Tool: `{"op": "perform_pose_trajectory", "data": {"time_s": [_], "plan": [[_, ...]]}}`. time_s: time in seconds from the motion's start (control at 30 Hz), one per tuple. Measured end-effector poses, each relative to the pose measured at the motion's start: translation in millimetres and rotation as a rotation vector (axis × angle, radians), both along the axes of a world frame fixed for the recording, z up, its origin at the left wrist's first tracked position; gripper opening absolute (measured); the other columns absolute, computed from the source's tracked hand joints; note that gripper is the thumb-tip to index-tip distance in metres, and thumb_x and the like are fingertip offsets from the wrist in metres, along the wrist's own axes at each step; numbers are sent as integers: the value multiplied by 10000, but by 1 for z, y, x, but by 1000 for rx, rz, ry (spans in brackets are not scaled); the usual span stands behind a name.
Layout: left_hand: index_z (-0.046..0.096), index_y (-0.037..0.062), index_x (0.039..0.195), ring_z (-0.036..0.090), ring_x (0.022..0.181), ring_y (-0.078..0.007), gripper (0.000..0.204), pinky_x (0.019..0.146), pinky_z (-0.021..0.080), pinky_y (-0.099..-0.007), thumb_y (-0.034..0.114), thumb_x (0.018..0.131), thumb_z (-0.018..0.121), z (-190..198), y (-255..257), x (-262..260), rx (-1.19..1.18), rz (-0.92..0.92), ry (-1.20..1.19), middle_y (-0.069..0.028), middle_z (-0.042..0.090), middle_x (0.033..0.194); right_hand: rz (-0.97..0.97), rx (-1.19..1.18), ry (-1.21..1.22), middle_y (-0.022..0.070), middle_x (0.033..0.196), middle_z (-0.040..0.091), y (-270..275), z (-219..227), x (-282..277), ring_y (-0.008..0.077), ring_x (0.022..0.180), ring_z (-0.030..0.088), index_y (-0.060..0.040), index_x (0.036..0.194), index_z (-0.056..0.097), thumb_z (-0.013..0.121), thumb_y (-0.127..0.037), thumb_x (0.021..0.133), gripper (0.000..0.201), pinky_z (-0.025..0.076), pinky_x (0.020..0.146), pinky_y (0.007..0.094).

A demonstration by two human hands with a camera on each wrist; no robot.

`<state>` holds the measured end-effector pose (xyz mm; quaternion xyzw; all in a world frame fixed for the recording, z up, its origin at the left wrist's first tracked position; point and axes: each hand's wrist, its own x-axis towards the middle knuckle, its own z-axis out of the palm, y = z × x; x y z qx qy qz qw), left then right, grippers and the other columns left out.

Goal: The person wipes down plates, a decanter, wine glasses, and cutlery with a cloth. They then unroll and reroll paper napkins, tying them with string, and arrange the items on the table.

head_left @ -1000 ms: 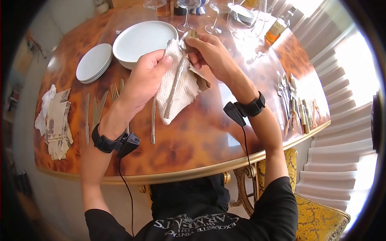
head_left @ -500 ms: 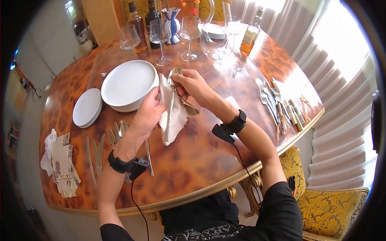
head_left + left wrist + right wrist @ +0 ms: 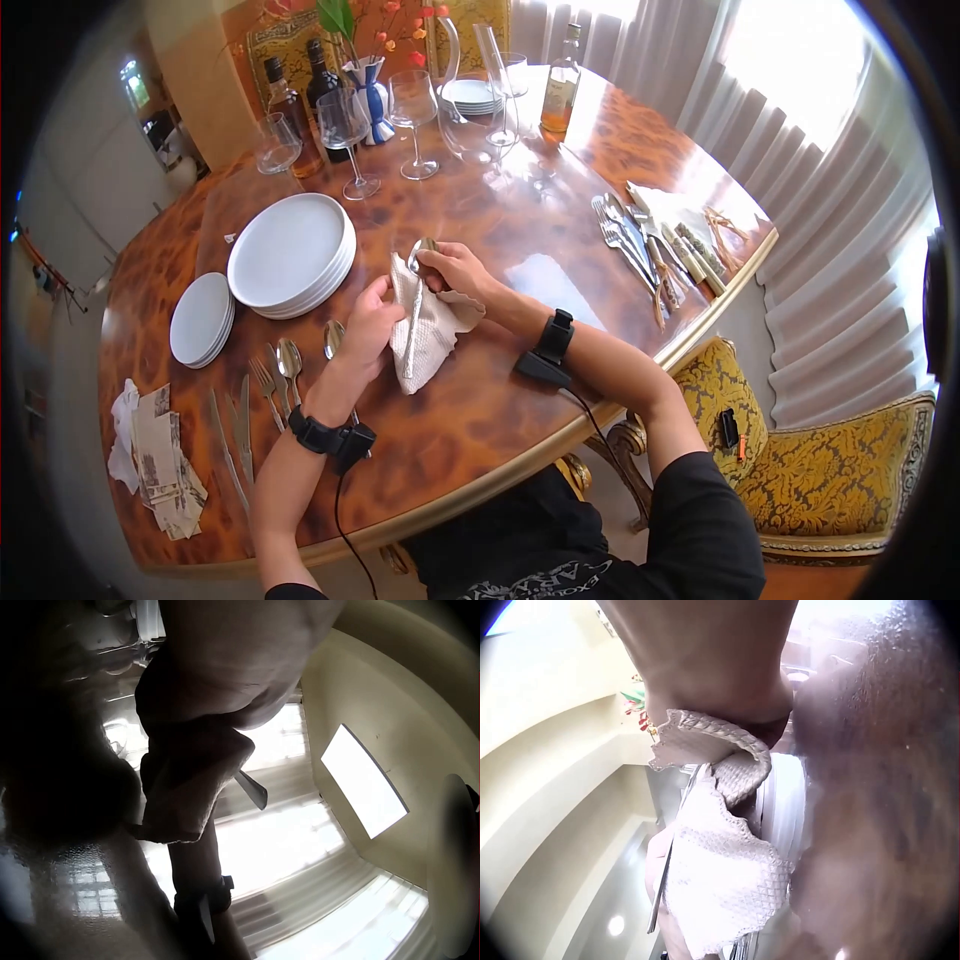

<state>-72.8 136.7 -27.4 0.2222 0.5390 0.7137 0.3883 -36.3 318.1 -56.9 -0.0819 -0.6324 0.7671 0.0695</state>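
Observation:
My right hand (image 3: pixel 458 273) pinches a metal spoon (image 3: pixel 414 325) at its bowl, with part of a textured paper towel (image 3: pixel 437 338) bunched in the fingers. The spoon's handle slants down across the front of the towel, toward the table edge. My left hand (image 3: pixel 366 328) holds the towel's left side, thumb and fingers close to the handle. From the right wrist, the paper towel (image 3: pixel 724 870) hangs folded below the hand, and the thin spoon handle (image 3: pixel 662 889) sticks out along its side. The left wrist view is dark, with the towel (image 3: pixel 191 784) beneath the hand.
Stacked large plates (image 3: pixel 290 250) and small plates (image 3: pixel 203 320) stand left, near spoons, a fork (image 3: pixel 265 380) and knives (image 3: pixel 228 440). Paper strips (image 3: pixel 165 465) lie far left. Wine glasses (image 3: pixel 345 125), a decanter (image 3: pixel 470 125) and bottles stand behind. More cutlery (image 3: pixel 640 240) lies right.
The head view has tilted up, so more of the table's far side shows and the hands appear lower. Both hands keep their hold on the spoon and paper towel.

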Motion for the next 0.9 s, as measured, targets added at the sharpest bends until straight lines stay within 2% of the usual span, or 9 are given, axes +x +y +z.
{"op": "perform_pose_trajectory", "data": {"time_s": [0.2,0.23,0.27,0.33,0.47,0.5,0.63,0.73,0.9], "plan": [[478,-37,1289,656,1006,-198,467,881,541,-327,-38,823,452,4,-6,-8,40,-55,-92,-144,633,1135,-7,-77,-76,-22,645,547,0,11,9,68,553,505,-52,868,607,540,-179,960,171,390,500,230],[483,-44,1290,647,1025,-224,477,920,519,-352,28,823,423,2,-10,-13,38,-71,-54,-165,631,1142,-52,-153,-28,-22,642,546,-2,13,9,67,548,511,-36,871,608,539,-162,958,168,403,498,232],[489,-57,1289,645,1031,-250,466,940,504,-374,115,866,397,-8,-10,-20,84,-75,-126,-190,624,1177,-69,-4,64,-9,664,559,-2,18,13,68,547,518,-26,882,598,532,-161,966,172,409,489,226],[499,-68,1283,637,1052,-260,480,962,492,-386,155,879,367,4,-13,-19,141,-117,-294,-205,615,1211,0,-263,88,47,670,600,3,31,21,118,536,557,-27,885,573,498,-144,960,157,464,489,276],[483,-91,1303,621,1091,-275,503,985,480,-389,196,909,359,18,-12,-11,195,-113,-163,-230,587,1266,-31,-250,112,55,667,604,5,36,27,127,526,557,-25,924,560,488,-141,972,145,467,486,272],[455,-95,1337,601,1143,-273,479,1018,468,-387,90,901,385,21,-13,-9,321,-236,-219,-226,559,1315,-48,-318,127,56,668,604,6,35,25,124,522,556,-27,931,560,486,-146,978,148,464,482,264],[465,-58,1325,592,1163,-206,466,1022,464,-320,-102,863,424,27,-4,7,217,-125,-207,-168,576,1311,-75,-383,98,29,776,601,10,35,26,80,573,576,-35,1019,574,493,-172,1011,159,474,486,212],[435,-72,1366,538,1258,-254,496,1088,423,-367,-102,871,457,17,-3,3,165,-130,-124,-201,518,1386,-115,-365,44,27,753,605,9,27,23,83,548,567,-45,1062,578,487,-182,1012,172,473,469,219],[478,-56,1311,608,1135,-192,421,993,491,-327,-61,890,496,16,-10,-7,95,-126,-65,-143,589,1286,-120,-258,7,63,684,620,8,26,24,114,489,545,-51,981,521,449,-169,1004,140,460,470,240]]}}
